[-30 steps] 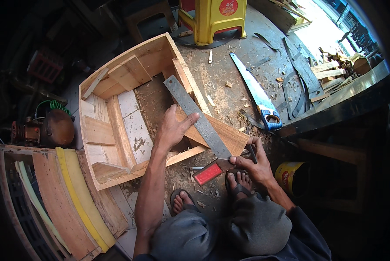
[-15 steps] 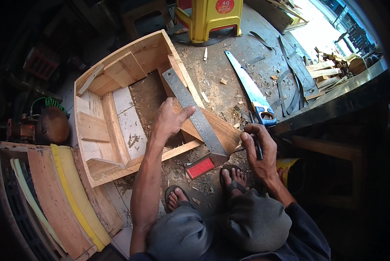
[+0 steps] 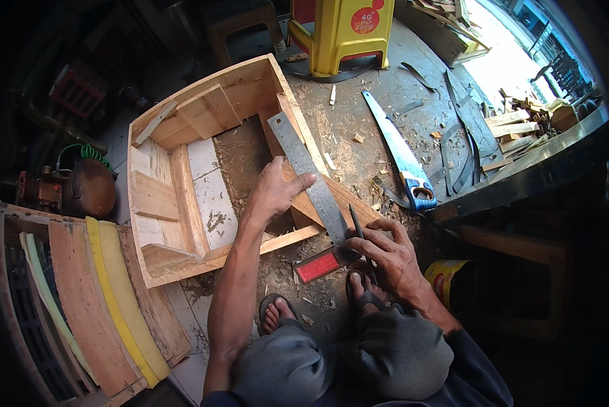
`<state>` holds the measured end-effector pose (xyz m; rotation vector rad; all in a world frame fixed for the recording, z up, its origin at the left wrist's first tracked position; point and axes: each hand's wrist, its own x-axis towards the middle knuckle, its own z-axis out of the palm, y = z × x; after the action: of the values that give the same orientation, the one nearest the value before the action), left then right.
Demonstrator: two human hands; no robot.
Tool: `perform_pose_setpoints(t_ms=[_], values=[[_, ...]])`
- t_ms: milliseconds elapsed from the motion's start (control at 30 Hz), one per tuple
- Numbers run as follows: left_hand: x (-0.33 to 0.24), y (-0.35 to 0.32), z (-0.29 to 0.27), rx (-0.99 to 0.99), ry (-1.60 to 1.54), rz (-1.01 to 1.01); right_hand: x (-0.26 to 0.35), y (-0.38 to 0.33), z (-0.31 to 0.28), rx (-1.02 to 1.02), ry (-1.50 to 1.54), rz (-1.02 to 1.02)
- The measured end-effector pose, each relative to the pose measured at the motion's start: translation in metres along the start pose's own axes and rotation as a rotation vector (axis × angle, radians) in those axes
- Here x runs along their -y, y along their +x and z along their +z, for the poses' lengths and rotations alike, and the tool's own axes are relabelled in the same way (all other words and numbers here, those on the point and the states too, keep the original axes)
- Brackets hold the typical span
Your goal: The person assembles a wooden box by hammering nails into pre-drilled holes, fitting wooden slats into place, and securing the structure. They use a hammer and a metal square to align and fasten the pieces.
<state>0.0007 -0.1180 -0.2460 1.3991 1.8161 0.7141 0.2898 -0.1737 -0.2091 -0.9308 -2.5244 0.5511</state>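
My left hand grips a brown board together with the steel blade of a try square, its thumb pressed flat on the metal. The board slants across the right corner of an open wooden frame. The square's red-faced handle lies against the board's near edge, low beside my feet. My right hand pinches a dark pencil, its point up and away from me. Those fingers rest at the near end of the board, beside the corner of the square.
A handsaw with a blue handle lies on the floor to the right, among wood chips and dark strips. Beyond the frame stands a yellow plastic stool. A yellow bucket is near my right forearm; a slatted bench stands left.
My right hand has moved left and inward onto the board's near end, and the pencil now points up beside the square. My left hand keeps its hold. The whole view has shifted slightly.
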Motion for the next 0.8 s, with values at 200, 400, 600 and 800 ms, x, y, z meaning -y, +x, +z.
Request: perform_pose_setpoints(t_ms=[200, 400, 600, 800], values=[[0.001, 0.002, -0.005, 0.043, -0.074, 0.084, -0.001, -0.002, -0.003, -0.005, -0.026, -0.030], [-0.001, -0.001, 0.000, 0.001, -0.168, 0.075, -0.005, -0.003, -0.001, -0.039, -0.029, -0.091], [-0.005, -0.005, 0.004, -0.050, -0.343, 0.056, -0.005, -0.003, -0.001, -0.018, -0.028, -0.074], [-0.013, -0.005, 0.007, -0.049, -0.536, -0.018, -0.004, -0.002, -0.003, -0.036, -0.037, -0.095]])
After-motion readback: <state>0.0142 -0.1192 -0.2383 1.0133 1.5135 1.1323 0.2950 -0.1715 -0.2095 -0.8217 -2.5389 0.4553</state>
